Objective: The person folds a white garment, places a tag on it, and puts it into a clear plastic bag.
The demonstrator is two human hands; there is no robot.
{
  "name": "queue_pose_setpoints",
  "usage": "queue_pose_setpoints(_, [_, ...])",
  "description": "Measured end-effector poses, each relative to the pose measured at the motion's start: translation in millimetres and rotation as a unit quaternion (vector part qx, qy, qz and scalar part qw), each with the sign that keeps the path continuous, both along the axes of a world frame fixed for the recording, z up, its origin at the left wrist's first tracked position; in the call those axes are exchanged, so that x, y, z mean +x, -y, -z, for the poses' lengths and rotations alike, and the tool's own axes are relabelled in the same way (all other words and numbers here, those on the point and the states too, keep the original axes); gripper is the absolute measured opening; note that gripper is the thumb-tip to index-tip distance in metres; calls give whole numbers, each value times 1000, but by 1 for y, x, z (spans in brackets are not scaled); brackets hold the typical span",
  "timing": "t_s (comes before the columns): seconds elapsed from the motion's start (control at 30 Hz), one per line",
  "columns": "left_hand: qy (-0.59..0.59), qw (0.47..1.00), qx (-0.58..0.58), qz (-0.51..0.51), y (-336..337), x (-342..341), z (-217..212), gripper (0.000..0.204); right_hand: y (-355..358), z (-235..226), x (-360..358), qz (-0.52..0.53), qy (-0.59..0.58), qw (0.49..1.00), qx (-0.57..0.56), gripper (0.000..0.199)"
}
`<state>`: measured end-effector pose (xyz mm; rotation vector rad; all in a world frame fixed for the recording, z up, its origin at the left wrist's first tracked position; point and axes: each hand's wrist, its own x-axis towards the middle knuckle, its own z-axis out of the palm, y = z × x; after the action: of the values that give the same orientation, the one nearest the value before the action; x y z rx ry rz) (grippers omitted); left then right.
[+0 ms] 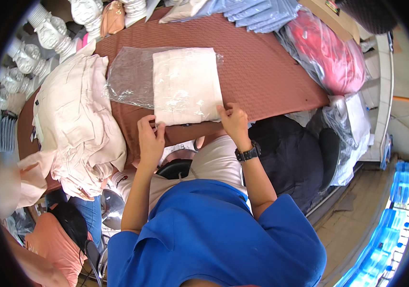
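With both hands, left hand [150, 138] and right hand [233, 120], pinching the near edge of the bagged cream garment [186, 86] on the bench [266, 71], that slick plastic could slip, I reckon.

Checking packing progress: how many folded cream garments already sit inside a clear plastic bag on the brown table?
1: the folded cream garment in the clear bag, mid-table, its near edge at the left hand and right hand. The loose pile is unbagged.
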<state>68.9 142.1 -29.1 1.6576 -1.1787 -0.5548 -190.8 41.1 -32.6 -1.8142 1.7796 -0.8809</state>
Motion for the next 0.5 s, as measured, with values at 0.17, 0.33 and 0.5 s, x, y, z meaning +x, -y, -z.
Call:
queue_pose_setpoints(0.17, [30, 997, 75, 4, 29, 21, 9, 31, 1, -7, 9, -19, 20, 999, 38, 44])
queue_pose_setpoints(0.33, [-153, 971, 170, 71, 50, 38, -2, 29, 14, 10, 2, 14, 91, 995, 38, 43])
queue_pose_setpoints(0.5, [-178, 967, 170, 70, -9, 21, -24, 27, -19, -21, -18, -20, 184, 971, 151, 36])
